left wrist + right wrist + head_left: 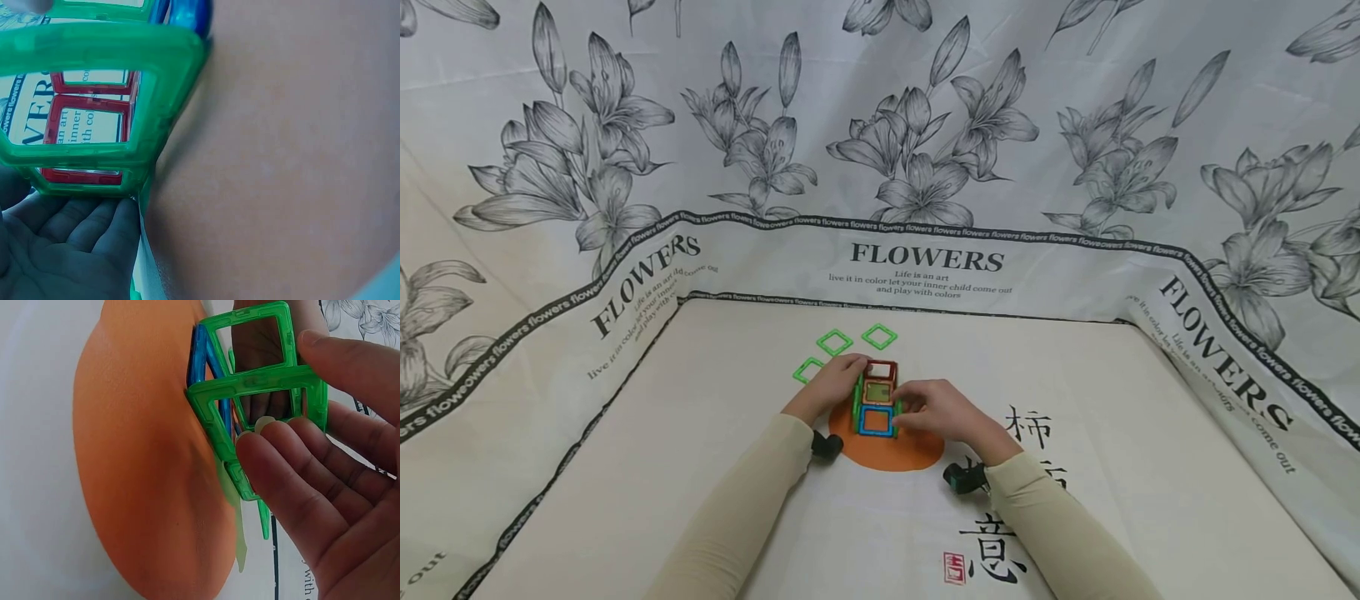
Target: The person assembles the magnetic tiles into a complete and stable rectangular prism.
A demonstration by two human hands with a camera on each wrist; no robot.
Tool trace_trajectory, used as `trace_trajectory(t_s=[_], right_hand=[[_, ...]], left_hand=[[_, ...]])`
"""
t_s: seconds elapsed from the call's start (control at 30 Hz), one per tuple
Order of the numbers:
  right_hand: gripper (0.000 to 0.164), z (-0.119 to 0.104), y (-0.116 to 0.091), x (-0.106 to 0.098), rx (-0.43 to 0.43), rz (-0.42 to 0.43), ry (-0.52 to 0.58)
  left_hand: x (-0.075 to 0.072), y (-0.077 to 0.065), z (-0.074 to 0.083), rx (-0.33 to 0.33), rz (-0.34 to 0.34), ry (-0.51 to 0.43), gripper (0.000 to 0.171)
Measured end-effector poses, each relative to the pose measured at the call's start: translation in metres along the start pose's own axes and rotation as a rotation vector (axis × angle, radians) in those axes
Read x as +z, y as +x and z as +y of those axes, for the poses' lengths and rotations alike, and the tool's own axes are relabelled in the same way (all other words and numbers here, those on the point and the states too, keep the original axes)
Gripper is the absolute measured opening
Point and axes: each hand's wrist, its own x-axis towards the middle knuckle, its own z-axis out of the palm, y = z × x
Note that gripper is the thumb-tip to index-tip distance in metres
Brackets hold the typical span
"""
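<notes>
A small structure of magnetic tiles stands on the orange printed shape, with a blue square tile (876,434), an orange one (867,392) and a red one (882,363) in a row. Green tiles (100,47) line its sides. My left hand (835,383) lies along the left side; its fairly straight fingers (84,228) touch a green tile's lower edge. On the right side my right hand (943,408) pinches a green square tile (256,380), the thumb at its upper corner and the fingertips (265,447) in front of its opening.
Three loose green tiles (835,342) lie behind and left of the structure. The printed cloth (625,517) covers the table and rises as walls at the back and sides. Black wrist devices (964,477) sit under both forearms.
</notes>
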Motion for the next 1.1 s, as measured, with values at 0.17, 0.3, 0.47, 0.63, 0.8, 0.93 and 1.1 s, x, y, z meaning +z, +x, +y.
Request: trace_trajectory(t_s=[0.17, 0.3, 0.47, 0.63, 0.8, 0.93, 1.1], right_hand=[[0.038, 0.0017, 0.0012, 0.0014, 0.003, 0.011, -0.004], [0.038, 0.003, 0.0018, 0.0027, 0.009, 0.025, -0.001], [0.039, 0.0043, 0.0025, 0.0041, 0.023, 0.042, 0.026], [0.04, 0.0046, 0.0023, 0.0046, 0.032, 0.05, 0.041], [0.042, 0.006, 0.0008, 0.0052, 0.044, 0.045, 0.043], [0.044, 0.0071, -0.0003, 0.0059, 0.046, 0.04, 0.041], [0.043, 0.0078, -0.0005, 0.0076, 0.035, 0.044, 0.031]], left_hand=[[0.0008, 0.0002, -0.0004, 0.002, 0.002, 0.001, 0.048], [0.001, 0.0007, -0.0006, -0.001, 0.003, -0.005, 0.048], [0.0012, 0.0017, -0.0005, -0.011, 0.003, -0.02, 0.05], [0.001, 0.0014, 0.0001, -0.001, 0.009, -0.01, 0.048], [0.0008, 0.0009, 0.0, 0.004, 0.008, -0.015, 0.047], [0.0003, 0.0009, -0.0005, 0.003, 0.003, -0.024, 0.046], [0.0001, 0.0008, -0.0004, 0.0, -0.001, -0.021, 0.046]])
